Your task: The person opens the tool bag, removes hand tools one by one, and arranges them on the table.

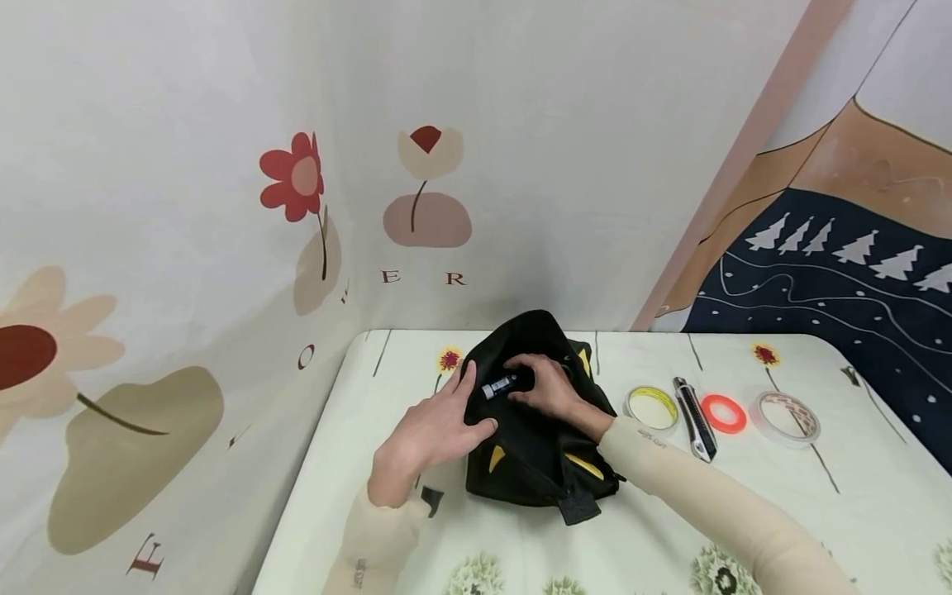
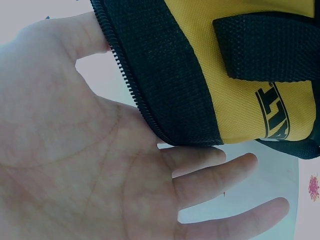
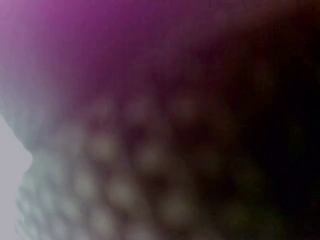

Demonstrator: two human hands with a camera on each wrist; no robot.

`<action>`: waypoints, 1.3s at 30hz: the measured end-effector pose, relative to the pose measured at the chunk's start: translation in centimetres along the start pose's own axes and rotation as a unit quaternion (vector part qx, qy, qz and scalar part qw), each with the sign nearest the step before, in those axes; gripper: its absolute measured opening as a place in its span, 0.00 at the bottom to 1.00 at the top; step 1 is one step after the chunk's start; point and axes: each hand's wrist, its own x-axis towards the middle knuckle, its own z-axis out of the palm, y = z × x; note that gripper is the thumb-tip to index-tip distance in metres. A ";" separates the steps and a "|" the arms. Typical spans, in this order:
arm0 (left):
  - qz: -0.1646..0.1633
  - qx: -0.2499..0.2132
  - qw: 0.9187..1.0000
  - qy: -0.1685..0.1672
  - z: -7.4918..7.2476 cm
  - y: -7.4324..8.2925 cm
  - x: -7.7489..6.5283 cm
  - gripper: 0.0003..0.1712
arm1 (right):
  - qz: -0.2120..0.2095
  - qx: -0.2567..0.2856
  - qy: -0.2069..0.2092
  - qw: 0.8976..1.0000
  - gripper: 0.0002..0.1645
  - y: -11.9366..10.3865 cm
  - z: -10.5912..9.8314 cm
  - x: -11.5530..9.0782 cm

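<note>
A black and yellow zippered tool bag [image 1: 521, 479] lies on the table with its mouth spread. At its left rim is my left hand [image 1: 439, 421], its thumb and a finger against the dark inside. The left wrist view shows the palm of the left hand [image 2: 90, 140] by the zipper, three straight fingers reaching past the bag's yellow side [image 2: 295, 115]. My right hand [image 1: 546, 384] reaches into the mouth, thumb and fingers around one end of a small black item with a white-printed label [image 1: 498, 387]. Dark blur fills the right wrist view.
Right of the bag lie a yellow tape roll [image 1: 653, 408], a utility knife [image 1: 695, 420], a red tape ring [image 1: 724, 413] and a clear tape roll [image 1: 786, 418]. A flower-printed cloth [image 1: 878, 512] covers the table; printed curtains hang behind and to the left.
</note>
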 end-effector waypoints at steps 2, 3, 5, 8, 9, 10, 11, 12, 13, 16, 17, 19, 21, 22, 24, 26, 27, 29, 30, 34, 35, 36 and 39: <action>0.001 -0.001 1.000 0.003 -0.1 0.0 0.0 0.54 | 0.000 0.002 -0.003 1.000 0.29 0.2 0.1 0.2; 0.001 -0.002 1.000 0.003 -0.1 -0.1 -0.1 0.53 | 0.000 0.002 -0.005 1.000 0.29 0.3 0.2 0.2; 0.000 -0.001 1.000 0.003 -0.1 -0.1 -0.1 0.53 | 0.002 0.001 -0.010 1.000 0.28 0.5 0.2 0.3; 0.000 -0.002 1.000 0.003 -0.1 -0.1 -0.1 0.54 | -0.001 -0.005 -0.013 1.000 0.27 0.5 0.2 0.4; 0.001 -0.001 1.000 0.004 -0.2 -0.1 -0.1 0.54 | -0.002 -0.007 -0.014 1.000 0.26 0.4 0.2 0.4; 0.002 0.000 1.000 0.005 -0.2 -0.1 -0.1 0.54 | -0.005 -0.012 -0.014 1.000 0.26 0.4 0.2 0.4; 0.003 -0.001 1.000 0.005 -0.1 -0.1 -0.1 0.54 | -0.009 -0.012 -0.015 1.000 0.26 0.4 0.2 0.4; 0.004 -0.001 1.000 0.005 -0.1 -0.1 -0.1 0.54 | -0.015 -0.015 -0.016 1.000 0.25 0.4 0.2 0.4; 0.004 0.000 1.000 0.006 -0.1 -0.1 -0.1 0.54 | -0.020 -0.018 -0.017 0.999 0.25 0.4 0.2 0.4; 0.004 -0.001 1.000 0.005 -0.1 -0.1 -0.1 0.54 | -0.038 -0.023 -0.021 0.999 0.25 0.4 0.2 0.3; 0.003 -0.002 1.000 0.005 -0.1 -0.1 -0.1 0.54 | -0.044 -0.024 -0.022 0.999 0.25 0.4 0.2 0.3; 0.004 -0.004 1.000 0.007 -0.1 -0.1 -0.1 0.54 | -0.062 -0.031 -0.024 0.997 0.24 0.5 0.2 0.2; 0.004 -0.007 1.000 0.007 -0.1 -0.2 -0.2 0.54 | -0.079 -0.035 -0.026 0.996 0.23 0.8 0.3 0.2; 0.004 -0.008 1.000 0.007 -0.1 -0.2 -0.2 0.54 | -0.086 -0.035 -0.029 0.995 0.22 0.9 0.4 0.2; 0.004 -0.008 1.000 0.007 -0.1 -0.2 -0.2 0.54 | -0.092 -0.035 -0.037 0.994 0.21 1.0 0.4 0.2; 0.005 -0.004 1.000 0.009 -0.1 -0.2 -0.2 0.54 | -0.087 -0.032 -0.046 0.995 0.21 1.0 0.3 0.1; 0.005 -0.003 1.000 0.009 -0.1 -0.2 -0.2 0.54 | -0.084 -0.034 -0.051 0.995 0.20 0.9 0.2 0.1; 0.006 -0.002 1.000 0.010 -0.1 -0.2 -0.2 0.54 | -0.078 -0.037 -0.058 0.995 0.20 0.7 0.1 0.0; 0.007 -0.002 1.000 0.010 0.0 -0.2 -0.2 0.54 | -0.075 -0.040 -0.060 0.995 0.20 0.6 0.0 0.0; 0.009 -0.003 1.000 0.011 0.1 -0.2 -0.2 0.55 | -0.071 -0.045 -0.059 0.995 0.21 0.2 -0.4 -0.3; 0.009 -0.003 1.000 0.011 0.1 -0.2 -0.2 0.55 | -0.071 -0.046 -0.056 0.995 0.22 0.2 -0.4 -0.4; 0.009 -0.003 1.000 0.012 0.1 -0.2 -0.2 0.55 | -0.071 -0.047 -0.054 0.995 0.22 0.1 -0.5 -0.4; 0.010 -0.001 1.000 0.013 0.0 -0.1 -0.2 0.55 | -0.065 -0.044 -0.048 0.996 0.21 -0.2 -0.8 -0.7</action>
